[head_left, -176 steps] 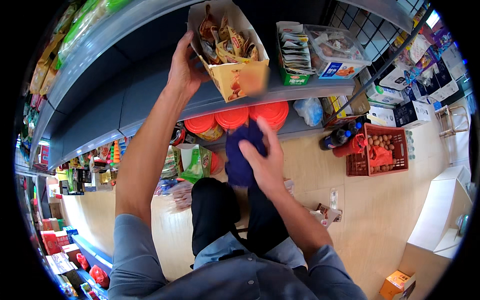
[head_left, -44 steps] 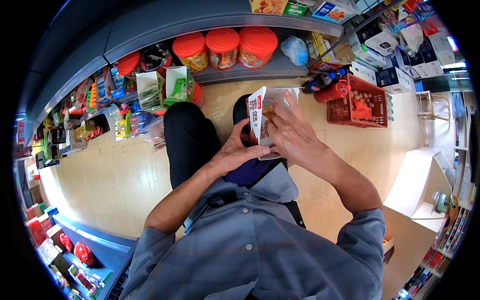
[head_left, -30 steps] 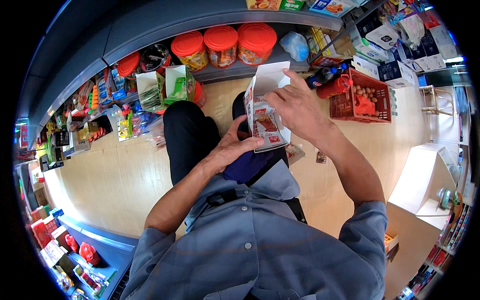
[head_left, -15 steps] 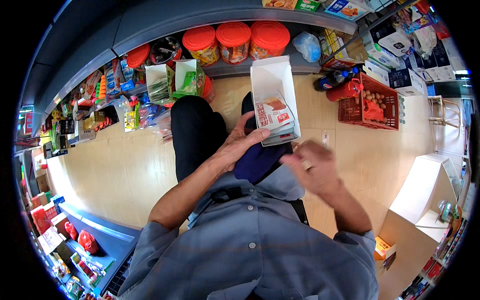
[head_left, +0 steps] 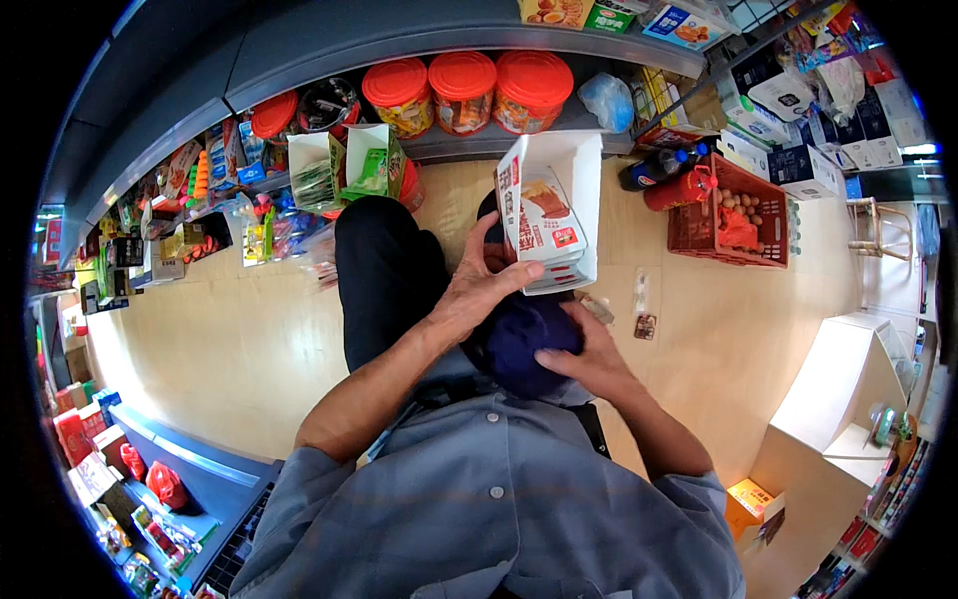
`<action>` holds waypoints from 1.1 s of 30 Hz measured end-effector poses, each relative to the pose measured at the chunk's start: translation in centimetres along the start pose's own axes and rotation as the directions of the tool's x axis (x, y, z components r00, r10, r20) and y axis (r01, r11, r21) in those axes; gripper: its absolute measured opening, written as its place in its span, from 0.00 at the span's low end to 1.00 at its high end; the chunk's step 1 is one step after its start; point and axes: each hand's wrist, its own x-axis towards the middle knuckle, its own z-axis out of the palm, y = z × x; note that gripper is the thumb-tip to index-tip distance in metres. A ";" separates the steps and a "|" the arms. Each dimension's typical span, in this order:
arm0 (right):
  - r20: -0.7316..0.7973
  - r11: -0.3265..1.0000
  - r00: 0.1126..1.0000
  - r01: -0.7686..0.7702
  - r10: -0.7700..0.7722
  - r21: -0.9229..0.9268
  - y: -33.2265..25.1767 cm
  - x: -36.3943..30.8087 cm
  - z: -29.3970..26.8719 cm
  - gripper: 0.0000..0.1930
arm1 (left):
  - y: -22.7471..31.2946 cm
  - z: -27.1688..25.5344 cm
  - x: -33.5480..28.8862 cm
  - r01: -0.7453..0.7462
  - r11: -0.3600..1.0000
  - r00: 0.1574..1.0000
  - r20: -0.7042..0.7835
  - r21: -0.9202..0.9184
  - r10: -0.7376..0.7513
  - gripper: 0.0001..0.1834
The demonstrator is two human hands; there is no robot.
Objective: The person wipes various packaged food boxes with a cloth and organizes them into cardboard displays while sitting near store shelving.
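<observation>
My left hand [head_left: 485, 283] grips a white open-topped cardboard box [head_left: 582, 190] with red printing on its side. Its thumb lies over the near edge and the fingers are around the left side. Several flat white-and-red packets [head_left: 552, 222] stand inside the box. Below it, over my lap, is a rounded dark blue cloth thing [head_left: 532, 344]; whether it is a cap I cannot tell. My right hand [head_left: 597, 349] holds its right side, thumb on top and fingers along the far edge.
Ahead, a low shelf carries red-lidded tubs [head_left: 462, 90]; two open boxes of green packets [head_left: 371, 172] stand before it. To the right are a red crate [head_left: 726, 245] of eggs and dark bottles [head_left: 654, 168]. Small wrappers [head_left: 645, 324] lie on the floor.
My right hand, blurred before, has come down and left onto the dark blue cloth thing, which now looks rounder. The box in my left hand has turned slightly, showing more of its printed side.
</observation>
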 end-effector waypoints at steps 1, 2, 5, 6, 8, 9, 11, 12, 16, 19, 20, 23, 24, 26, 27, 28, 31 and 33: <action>-0.007 0.999 0.999 0.034 -0.034 -0.010 -0.9 -1.3 -1.3 0.37 | 0.0 0.0 0.0 0.011 1.000 1.000 -0.002 0.006 -0.011 0.58; -0.014 0.998 0.998 0.065 -0.065 -0.020 -1.8 -2.6 -2.5 0.38 | 0.2 0.1 0.1 0.024 1.000 1.000 -0.003 0.009 -0.024 0.58; -0.103 0.968 0.963 0.250 -0.249 0.004 -5.6 -5.0 -4.6 0.37 | 0.2 0.5 -0.3 0.062 0.998 0.998 0.007 -0.032 -0.062 0.55; -0.180 0.946 0.939 0.313 -0.294 0.086 -7.1 -5.3 -4.4 0.36 | 0.1 0.7 -0.5 0.073 0.996 0.997 0.012 -0.053 -0.073 0.54; -0.287 0.915 0.869 0.387 -0.404 -0.117 -8.9 -4.3 -4.3 0.33 | -1.3 1.5 -0.9 -0.019 0.996 0.999 0.028 -0.089 0.022 0.53; -0.314 0.916 0.860 0.379 -0.402 -0.132 -9.8 -3.3 -3.6 0.33 | -2.3 1.7 -1.2 -0.067 0.992 0.997 0.027 -0.105 0.070 0.53; -0.273 0.760 0.808 0.295 -0.522 -0.579 -10.0 -1.2 -3.3 0.32 | -3.2 2.3 -1.7 -0.057 0.998 0.998 -0.013 -0.008 0.056 0.54; -0.238 0.615 0.780 0.226 -0.579 -0.755 -9.9 -0.2 -2.8 0.32 | -3.0 2.8 -2.1 -0.046 0.999 0.998 -0.033 -0.013 0.046 0.55; -0.056 0.447 0.922 0.132 -0.382 -0.885 -7.9 3.4 -1.8 0.23 | -1.9 3.1 -2.7 -0.086 0.979 0.996 0.032 0.186 0.081 0.58; 0.181 0.310 0.866 0.351 -0.466 -0.884 -5.3 6.8 -3.0 0.23 | -2.4 3.0 -2.6 -0.177 0.940 0.984 0.042 0.293 0.172 0.59; 0.247 0.276 0.838 0.416 -0.486 -0.867 -5.3 7.5 -3.2 0.24 | -2.0 2.9 -2.6 -0.122 0.968 0.992 0.049 0.222 0.114 0.58; 0.307 0.447 0.898 0.426 -0.315 -0.787 -6.3 9.4 -3.9 0.23 | -1.7 2.7 -2.2 -0.004 0.978 1.000 0.017 0.210 0.000 0.56; 0.318 0.505 0.907 0.418 -0.275 -0.755 -6.4 9.9 -4.1 0.23 | -2.0 2.6 -2.0 -0.009 0.974 1.000 -0.002 0.225 0.010 0.56; 0.300 0.544 0.924 0.381 -0.235 -0.747 -7.3 10.0 -4.0 0.22 | -2.8 2.4 -1.7 -0.017 0.967 0.998 -0.049 0.254 0.031 0.55; 0.301 0.544 0.929 0.369 -0.214 -0.753 -8.6 9.4 -3.6 0.22 | -4.5 2.1 -1.4 -0.065 0.953 0.992 -0.084 0.295 0.093 0.54; 0.294 0.543 0.937 0.350 -0.191 -0.763 -9.5 9.0 -3.6 0.22 | -4.6 2.3 -1.2 -0.094 0.961 0.989 -0.091 0.259 0.121 0.54; 0.252 0.559 0.950 0.313 -0.185 -0.768 -9.5 8.2 -3.9 0.23 | -4.6 2.1 -1.0 -0.128 0.988 0.988 -0.077 0.086 0.135 0.52; 0.202 0.583 0.970 0.245 -0.138 -0.775 -10.6 6.8 -3.8 0.21 | -4.4 1.7 -0.9 -0.129 0.991 0.991 -0.040 0.031 0.130 0.51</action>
